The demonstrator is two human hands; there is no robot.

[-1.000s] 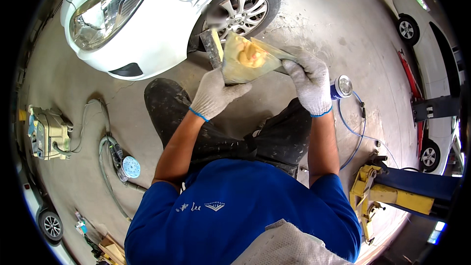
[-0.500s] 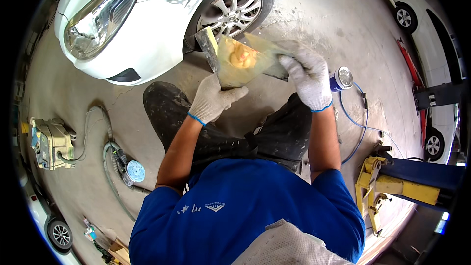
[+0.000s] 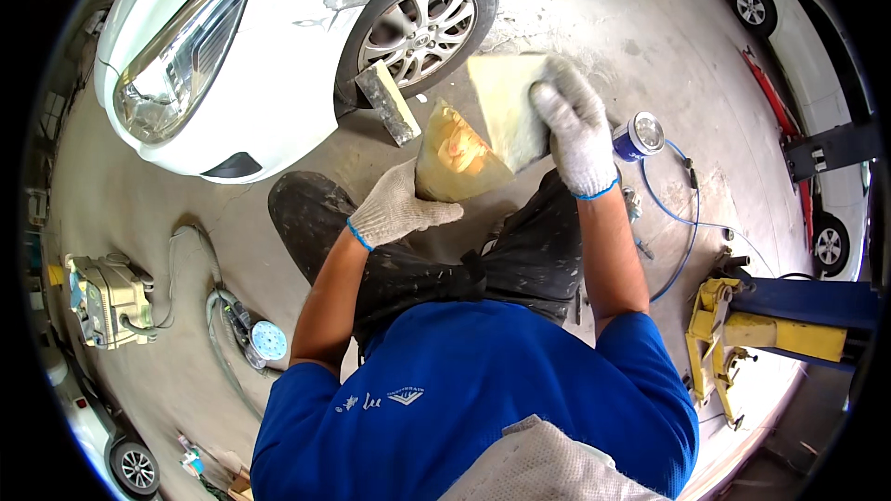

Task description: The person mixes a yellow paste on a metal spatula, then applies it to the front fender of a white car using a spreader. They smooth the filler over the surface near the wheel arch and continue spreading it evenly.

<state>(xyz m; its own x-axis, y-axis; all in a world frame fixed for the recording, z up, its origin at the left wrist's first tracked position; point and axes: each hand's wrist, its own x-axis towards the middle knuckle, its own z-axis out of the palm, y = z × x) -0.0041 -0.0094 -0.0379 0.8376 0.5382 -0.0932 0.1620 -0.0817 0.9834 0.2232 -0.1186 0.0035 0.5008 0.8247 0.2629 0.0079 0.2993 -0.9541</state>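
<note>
White car [image 3: 278, 56] at 11 o'clock, wheel [image 3: 418, 23] at 12. Scraper [image 3: 388, 102] leaning by the wheel, apparently free of both hands. Blue can [image 3: 639, 134] at 2 o'clock, just beside the right wrist. Sander [image 3: 255, 339] at 8 o'clock, yellow lift arm [image 3: 742, 334] at 4. Dusty concrete floor [image 3: 650, 28], garage bay. Left hand [image 3: 399, 209] closed on lower edge of board [image 3: 464, 153] carrying filler. Right hand [image 3: 575, 130] gripping pale pad [image 3: 506, 102] at board's 1 o'clock edge, touching.
</note>
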